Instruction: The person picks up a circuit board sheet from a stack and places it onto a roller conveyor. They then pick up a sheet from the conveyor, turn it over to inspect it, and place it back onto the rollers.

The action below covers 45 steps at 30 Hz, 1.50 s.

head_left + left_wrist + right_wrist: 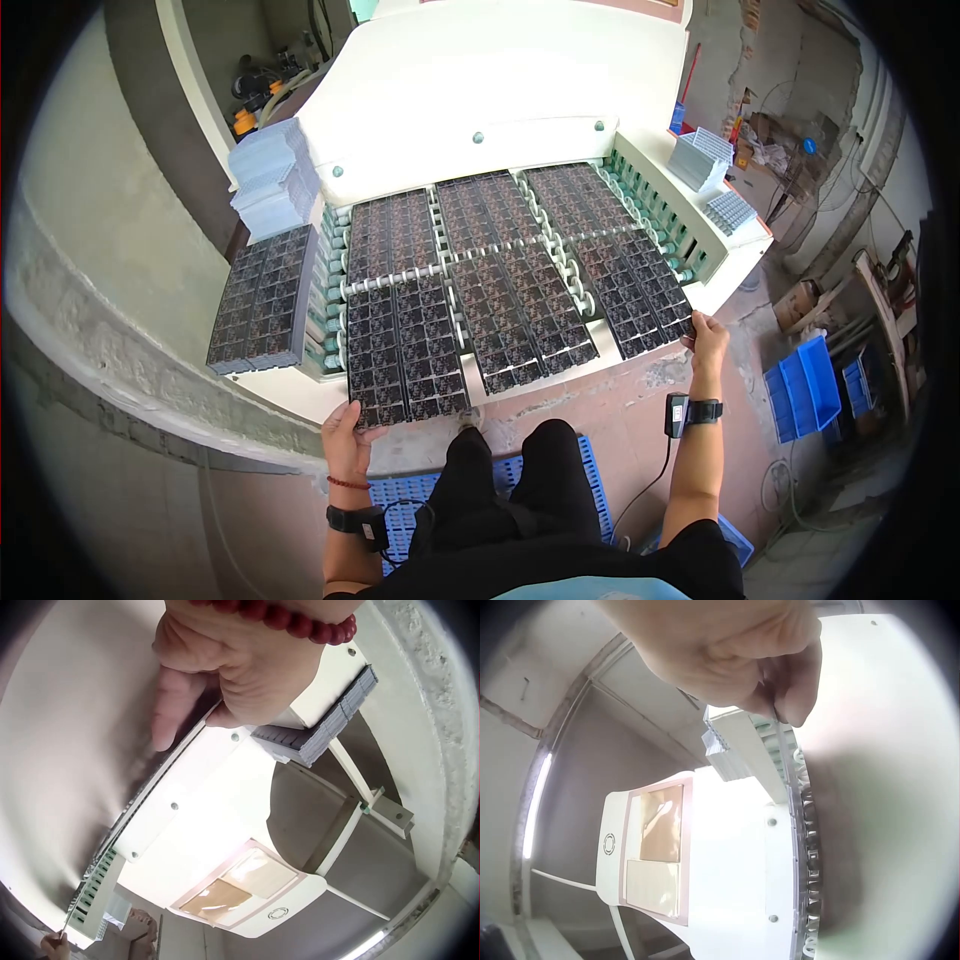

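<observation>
Two rows of black trays with small square cells lie over a roller bed (pixel 395 278) on a white machine. My left hand (pixel 347 445) pinches the near outer corner of the front-left tray (pixel 405 345). At the other end, my right hand (pixel 708 348) grips the near outer corner of the front-right tray (pixel 632 290). Between these two sits the front-middle tray (pixel 520 315), which neither hand touches. Both wrist views show the thumb and fingers closed around a thin edge, with the tray tops seen nearly edge-on.
Dark trays (pixel 262 300) stand stacked left of the rollers, with pale blue-grey trays (pixel 275 185) behind them. More pale trays (pixel 700 160) rest on the right ledge. The white machine cover (pixel 500 80) rises behind. Blue crates (pixel 803 390) stand at right; a wall (pixel 120 220) borders the left.
</observation>
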Tool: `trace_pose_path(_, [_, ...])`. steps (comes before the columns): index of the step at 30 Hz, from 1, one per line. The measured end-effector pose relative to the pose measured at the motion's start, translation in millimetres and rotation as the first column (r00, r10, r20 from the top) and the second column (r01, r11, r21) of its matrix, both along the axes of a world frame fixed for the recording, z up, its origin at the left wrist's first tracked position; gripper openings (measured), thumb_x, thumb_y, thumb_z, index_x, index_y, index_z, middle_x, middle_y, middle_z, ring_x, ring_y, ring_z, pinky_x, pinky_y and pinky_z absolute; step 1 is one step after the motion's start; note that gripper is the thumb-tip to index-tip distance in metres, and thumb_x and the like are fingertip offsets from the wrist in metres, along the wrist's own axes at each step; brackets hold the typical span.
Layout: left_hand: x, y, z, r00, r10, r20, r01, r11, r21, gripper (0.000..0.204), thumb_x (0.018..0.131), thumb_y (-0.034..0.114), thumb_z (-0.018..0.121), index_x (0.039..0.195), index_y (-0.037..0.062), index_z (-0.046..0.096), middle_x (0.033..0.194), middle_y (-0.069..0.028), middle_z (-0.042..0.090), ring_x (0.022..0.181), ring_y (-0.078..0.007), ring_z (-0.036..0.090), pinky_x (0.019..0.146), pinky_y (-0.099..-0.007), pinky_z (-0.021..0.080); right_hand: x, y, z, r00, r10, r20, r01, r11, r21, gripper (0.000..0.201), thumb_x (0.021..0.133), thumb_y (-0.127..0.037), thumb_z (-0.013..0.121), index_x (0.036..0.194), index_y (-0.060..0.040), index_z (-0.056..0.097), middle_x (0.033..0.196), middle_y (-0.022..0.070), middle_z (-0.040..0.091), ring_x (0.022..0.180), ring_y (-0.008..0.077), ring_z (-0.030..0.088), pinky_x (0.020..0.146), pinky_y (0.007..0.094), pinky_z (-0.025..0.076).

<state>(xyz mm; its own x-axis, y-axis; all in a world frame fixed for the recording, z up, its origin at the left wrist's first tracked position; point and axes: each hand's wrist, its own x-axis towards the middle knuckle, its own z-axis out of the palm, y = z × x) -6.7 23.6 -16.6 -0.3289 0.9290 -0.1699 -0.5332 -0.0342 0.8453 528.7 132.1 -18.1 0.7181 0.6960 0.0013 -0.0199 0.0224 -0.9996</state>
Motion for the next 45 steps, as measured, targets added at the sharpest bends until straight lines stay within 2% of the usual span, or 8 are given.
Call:
trace_pose_path(8, [-10,-8,-3,0.994,0.104,-0.014,-0.105,0.993,-0.047,0.024,0.088,0.018,0.05,0.101,-0.0013,0.054,0.084,-0.0133,0.063,0.064,-0.0233,0.064,0.053,-0.0346,0.056,23,-29,11,0.891,0.013,0.455,0.083,0.978,-0.19,0.022,0.082,-0.018,0.058,0.081,0.0037,0.062,0.063,0.0036,0.057,0.048,0.0076,0.05,0.04,0.0196,0.038])
trace_pose_path(14, [-31,-24,-11,0.978,0.21,-0.005,-0.21,0.976,-0.054,0.026,0.088,0.02,0.049,0.101,-0.0017,0.053,0.086,-0.0137,0.062,0.069,-0.0214,0.063,0.055,-0.0298,0.053,21,-82,15,0.987,0.148,-0.067,-0.132,0.971,0.2,0.015,0.086,-0.014,0.054,0.08,-0.0012,0.058,0.063,0.0007,0.053,0.045,0.0072,0.045,0.04,0.0183,0.035])
trace_pose_path(18, [-51,-35,10,0.899,0.409,-0.158,-0.407,0.912,0.047,0.029,0.088,0.022,0.052,0.105,-0.0011,0.052,0.093,-0.0133,0.062,0.081,-0.0211,0.062,0.063,-0.0286,0.051,-13,-101,29,0.92,0.209,-0.332,-0.1,0.943,0.317,0.016,0.088,-0.012,0.052,0.095,0.001,0.057,0.086,0.0065,0.061,0.067,0.0107,0.057,0.05,0.0177,0.042])
trace_pose_path(24, [-99,-30,54,0.546,0.736,-0.401,-0.609,0.677,0.413,0.035,0.089,0.021,0.051,0.114,-0.0028,0.05,0.114,-0.0127,0.054,0.103,-0.0206,0.054,0.075,-0.0299,0.048,-119,-80,71,0.631,0.699,-0.336,-0.529,0.705,0.473,0.031,0.082,-0.007,0.058,0.109,0.0045,0.048,0.094,0.0101,0.061,0.076,0.014,0.06,0.056,0.0225,0.048])
trace_pose_path(26, [-109,-26,74,0.436,0.778,-0.452,-0.583,0.627,0.517,0.036,0.089,0.021,0.05,0.115,-0.0034,0.049,0.116,-0.0124,0.053,0.105,-0.0206,0.052,0.077,-0.0304,0.047,-156,-64,83,0.392,0.872,-0.294,-0.691,0.49,0.531,0.028,0.081,-0.006,0.059,0.106,0.0035,0.051,0.091,0.0099,0.062,0.072,0.0146,0.06,0.059,0.0235,0.05])
trace_pose_path(30, [-134,-10,97,0.143,0.63,-0.763,-0.547,0.693,0.469,0.046,0.087,0.03,0.051,0.116,-0.0053,0.048,0.11,-0.0215,0.055,0.105,-0.0286,0.052,0.085,-0.0364,0.043,-257,-39,108,0.37,0.84,-0.397,-0.716,0.53,0.454,0.018,0.081,-0.002,0.057,0.099,0.0001,0.055,0.085,0.0075,0.063,0.061,0.0154,0.06,0.051,0.0246,0.052])
trace_pose_path(32, [-145,1,99,-0.192,0.467,-0.863,-0.458,0.736,0.499,0.046,0.086,0.036,0.05,0.109,-0.0036,0.053,0.106,-0.0218,0.056,0.1,-0.0356,0.053,0.082,-0.039,0.043,-302,-22,106,0.336,0.861,-0.383,-0.773,0.484,0.409,0.026,0.079,-0.006,0.062,0.103,-0.0004,0.053,0.088,0.0051,0.06,0.066,0.014,0.059,0.051,0.0217,0.049])
trace_pose_path(45, [-129,-8,125,-0.09,0.359,-0.929,-0.445,0.82,0.36,0.045,0.086,0.036,0.049,0.103,-0.0047,0.056,0.104,-0.0226,0.057,0.099,-0.0364,0.053,0.083,-0.0389,0.043,-464,23,118,0.219,0.964,-0.152,-0.969,0.233,0.083,0.042,0.078,-0.012,0.064,0.108,0.0109,0.046,0.09,0.013,0.057,0.068,0.0175,0.06,0.049,0.0274,0.054])
